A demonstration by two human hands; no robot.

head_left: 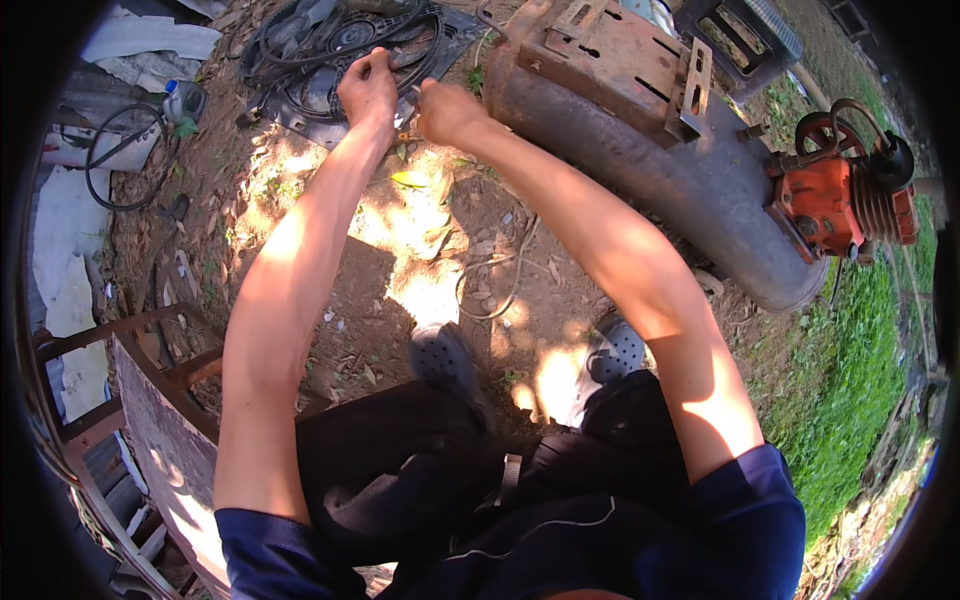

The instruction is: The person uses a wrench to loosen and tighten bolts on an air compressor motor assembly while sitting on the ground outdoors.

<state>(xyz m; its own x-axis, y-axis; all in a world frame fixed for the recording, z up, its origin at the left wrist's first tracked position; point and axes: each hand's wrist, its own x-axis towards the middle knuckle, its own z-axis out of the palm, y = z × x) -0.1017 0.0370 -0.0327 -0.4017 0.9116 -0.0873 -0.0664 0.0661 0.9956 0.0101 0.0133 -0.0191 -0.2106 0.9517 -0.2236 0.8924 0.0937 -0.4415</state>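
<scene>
A black radiator fan assembly (330, 45) with a round wire guard lies on the dirt ahead of me. My left hand (368, 88) is closed on the lower rim of its guard. My right hand (447, 110) is clenched just to the right of it, at the fan's edge, gripping something small that I cannot make out. Both forearms reach forward from the lower edge of the view.
A rusty air tank (660, 160) with a bracket on top lies at the right, an orange compressor pump (840, 200) at its end. A loose wire (500, 270) curls on the dirt. A rusty frame (150, 400) stands lower left. Grass (850, 390) grows at the right.
</scene>
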